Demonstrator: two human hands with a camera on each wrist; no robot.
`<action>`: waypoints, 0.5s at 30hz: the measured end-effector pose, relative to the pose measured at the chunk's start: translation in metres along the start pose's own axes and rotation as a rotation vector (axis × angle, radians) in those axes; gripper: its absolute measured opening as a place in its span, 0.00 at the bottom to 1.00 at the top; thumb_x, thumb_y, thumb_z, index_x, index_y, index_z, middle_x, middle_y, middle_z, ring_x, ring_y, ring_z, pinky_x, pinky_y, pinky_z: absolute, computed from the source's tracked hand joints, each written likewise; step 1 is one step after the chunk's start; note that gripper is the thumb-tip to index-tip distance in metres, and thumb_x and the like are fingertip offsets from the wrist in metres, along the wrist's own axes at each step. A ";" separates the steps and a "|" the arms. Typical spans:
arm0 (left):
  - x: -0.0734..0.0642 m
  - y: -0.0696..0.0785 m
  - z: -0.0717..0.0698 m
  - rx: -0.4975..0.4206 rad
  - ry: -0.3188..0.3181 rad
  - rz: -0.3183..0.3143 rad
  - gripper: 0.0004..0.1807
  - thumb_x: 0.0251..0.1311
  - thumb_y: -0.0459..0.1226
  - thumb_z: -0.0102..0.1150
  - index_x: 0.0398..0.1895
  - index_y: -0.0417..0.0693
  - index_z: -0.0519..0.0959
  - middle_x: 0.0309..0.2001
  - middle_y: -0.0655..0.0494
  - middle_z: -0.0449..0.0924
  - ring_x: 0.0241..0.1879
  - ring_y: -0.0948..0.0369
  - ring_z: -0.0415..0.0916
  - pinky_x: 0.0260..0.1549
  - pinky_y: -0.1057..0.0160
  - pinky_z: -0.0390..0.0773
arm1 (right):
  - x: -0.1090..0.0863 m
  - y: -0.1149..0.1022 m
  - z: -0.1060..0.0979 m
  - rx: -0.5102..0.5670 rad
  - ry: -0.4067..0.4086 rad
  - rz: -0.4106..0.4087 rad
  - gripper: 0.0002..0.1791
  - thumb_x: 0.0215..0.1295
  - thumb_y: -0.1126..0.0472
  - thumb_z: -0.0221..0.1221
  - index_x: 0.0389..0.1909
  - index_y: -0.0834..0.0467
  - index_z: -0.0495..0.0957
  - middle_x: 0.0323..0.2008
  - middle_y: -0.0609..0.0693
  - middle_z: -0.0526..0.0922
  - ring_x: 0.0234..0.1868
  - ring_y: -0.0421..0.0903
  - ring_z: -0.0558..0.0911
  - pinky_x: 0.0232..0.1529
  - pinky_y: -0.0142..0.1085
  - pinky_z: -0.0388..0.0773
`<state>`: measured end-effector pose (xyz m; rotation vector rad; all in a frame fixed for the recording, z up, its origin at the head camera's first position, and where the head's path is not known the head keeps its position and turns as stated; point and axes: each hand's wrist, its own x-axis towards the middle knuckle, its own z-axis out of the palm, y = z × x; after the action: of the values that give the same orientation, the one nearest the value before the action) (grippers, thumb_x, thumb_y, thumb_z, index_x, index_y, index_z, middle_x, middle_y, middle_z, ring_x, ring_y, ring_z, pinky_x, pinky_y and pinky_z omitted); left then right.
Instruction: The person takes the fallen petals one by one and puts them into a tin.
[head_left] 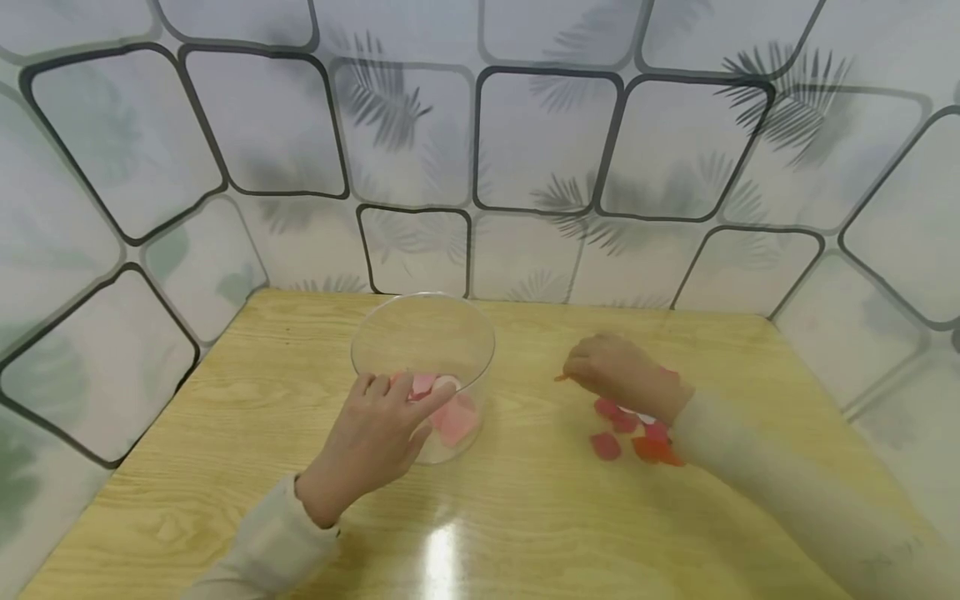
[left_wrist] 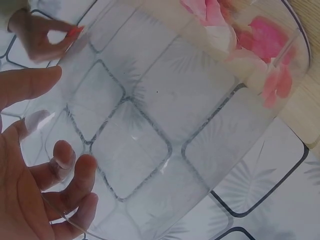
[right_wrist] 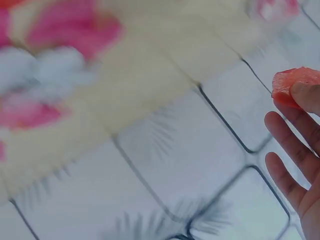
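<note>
A clear round container (head_left: 491, 350) stands on the table, with pink and white petals (head_left: 456, 419) at its bottom. My left hand (head_left: 375, 443) grips its near rim; in the left wrist view its fingers (left_wrist: 82, 185) curl at the edge. To the right, my right hand (head_left: 611, 371) is raised over the table and pinches an orange-red petal (right_wrist: 289, 82) between thumb and forefinger. The other fingers of that hand are spread apart. Beneath the right wrist lies a loose group of red, pink, orange and white petals (head_left: 606, 446), partly hidden by the forearm.
The wooden table (head_left: 517, 517) has a light grain and a bright reflection near the front. Patterned panels (head_left: 547, 142) with dark outlines and leaf prints enclose its back and both sides. A gap of bare wood separates the container from the loose petals.
</note>
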<state>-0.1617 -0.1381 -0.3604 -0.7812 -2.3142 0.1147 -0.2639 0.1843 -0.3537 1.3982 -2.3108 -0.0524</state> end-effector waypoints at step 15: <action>0.001 -0.001 0.002 0.028 0.020 0.020 0.29 0.40 0.41 0.69 0.49 0.62 0.70 0.24 0.53 0.70 0.19 0.53 0.69 0.25 0.59 0.68 | 0.118 -0.021 -0.031 0.271 0.315 0.013 0.03 0.55 0.66 0.64 0.31 0.58 0.83 0.31 0.49 0.86 0.34 0.45 0.83 0.41 0.40 0.77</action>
<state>-0.1638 -0.1383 -0.3609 -0.7879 -2.2813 0.1469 -0.2811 0.0791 -0.2907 1.4002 -2.1175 0.4678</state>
